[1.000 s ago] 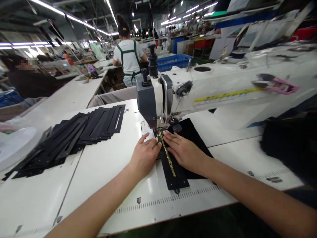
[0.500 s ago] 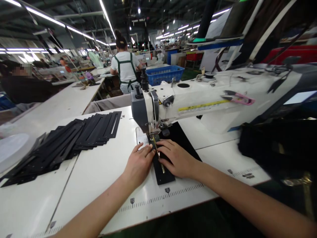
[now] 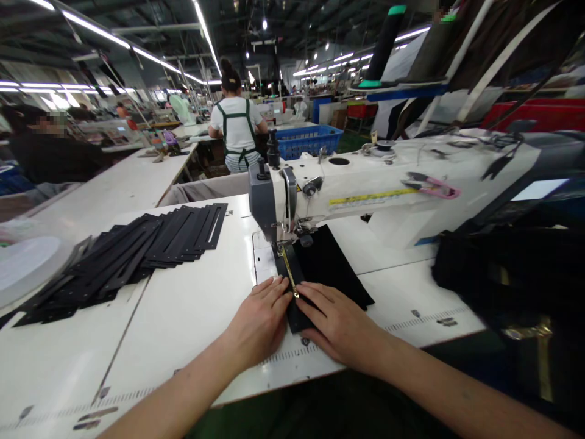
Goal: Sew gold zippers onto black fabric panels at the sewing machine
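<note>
A sewing machine [image 3: 351,186] stands before me, its needle and presser foot [image 3: 280,249] low over the bed. Under the foot runs a gold-toothed zipper [image 3: 287,266] in the slot of a narrow black panel [image 3: 296,320], with black fabric [image 3: 331,265] beneath and to the right. My left hand [image 3: 264,314] lies with fingers stretched along the panel's left side. Opposite it, my right hand [image 3: 340,323] presses outstretched fingers on the right side, by the gold zipper pull [image 3: 296,294]. The exact stitching point is too small to make out.
Slotted black panels [image 3: 132,250] lie fanned out on the left of the white table [image 3: 192,317], near a round white lid [image 3: 30,268]. Pink-handled snips [image 3: 432,184] rest on the machine arm. Dark goods with gold zippers [image 3: 507,280] are at right. Co-workers sit beyond.
Both hands have slid back along the panel toward me, uncovering more zipper near the foot. The zipper pull sits nearer to me, and the view has shifted slightly.
</note>
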`<control>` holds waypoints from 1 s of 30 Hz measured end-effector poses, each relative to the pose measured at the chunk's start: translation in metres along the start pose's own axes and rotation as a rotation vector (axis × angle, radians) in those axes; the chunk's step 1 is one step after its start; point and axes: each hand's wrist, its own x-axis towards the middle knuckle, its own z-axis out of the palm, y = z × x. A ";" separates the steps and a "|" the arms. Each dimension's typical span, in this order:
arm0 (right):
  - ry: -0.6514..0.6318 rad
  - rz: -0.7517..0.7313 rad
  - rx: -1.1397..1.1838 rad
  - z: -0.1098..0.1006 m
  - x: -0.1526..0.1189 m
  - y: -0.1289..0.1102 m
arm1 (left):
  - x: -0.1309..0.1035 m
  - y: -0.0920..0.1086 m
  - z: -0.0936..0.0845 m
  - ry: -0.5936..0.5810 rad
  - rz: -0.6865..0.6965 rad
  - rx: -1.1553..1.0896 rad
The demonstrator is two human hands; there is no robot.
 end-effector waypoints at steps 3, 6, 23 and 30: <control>-0.024 -0.010 0.002 -0.002 0.008 0.005 | 0.002 0.005 -0.007 -0.003 -0.052 -0.032; -0.070 0.091 0.164 -0.009 0.024 0.017 | 0.012 0.007 -0.013 -0.015 -0.153 -0.049; 0.073 0.130 0.212 0.003 0.009 -0.003 | -0.004 0.008 0.019 0.206 0.033 0.145; 0.043 0.167 0.014 0.021 0.026 0.021 | -0.002 0.004 0.016 0.200 0.059 0.150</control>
